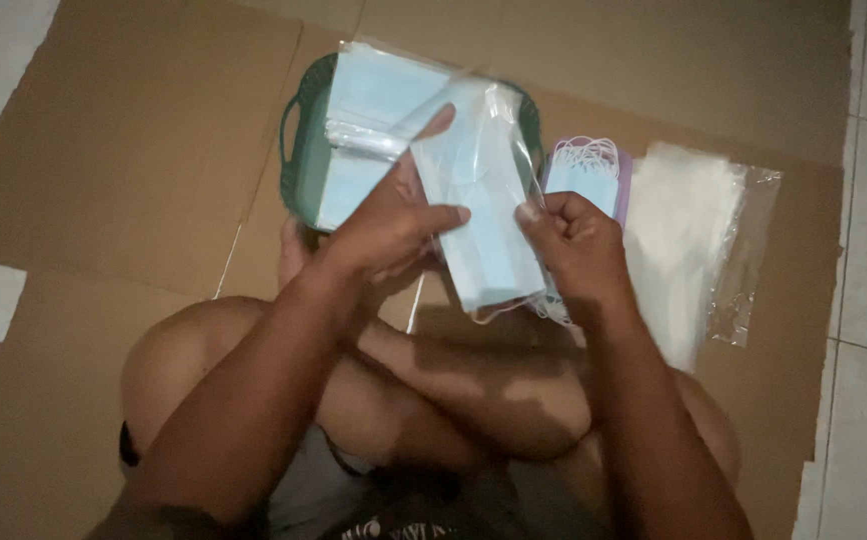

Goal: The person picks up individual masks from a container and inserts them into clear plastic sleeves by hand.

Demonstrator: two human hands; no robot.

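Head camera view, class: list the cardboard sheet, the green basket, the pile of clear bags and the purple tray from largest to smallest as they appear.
1. Cardboard sheet, by far the largest.
2. Green basket and pile of clear bags: about alike, and the basket is partly hidden, so I won't rank them.
3. Purple tray, smallest, though partly covered.

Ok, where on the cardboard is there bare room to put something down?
Bare cardboard lies left of the green basket and along the far edge behind it. It is crowded ahead: basket, stack of masks and clear bags sit side by side.
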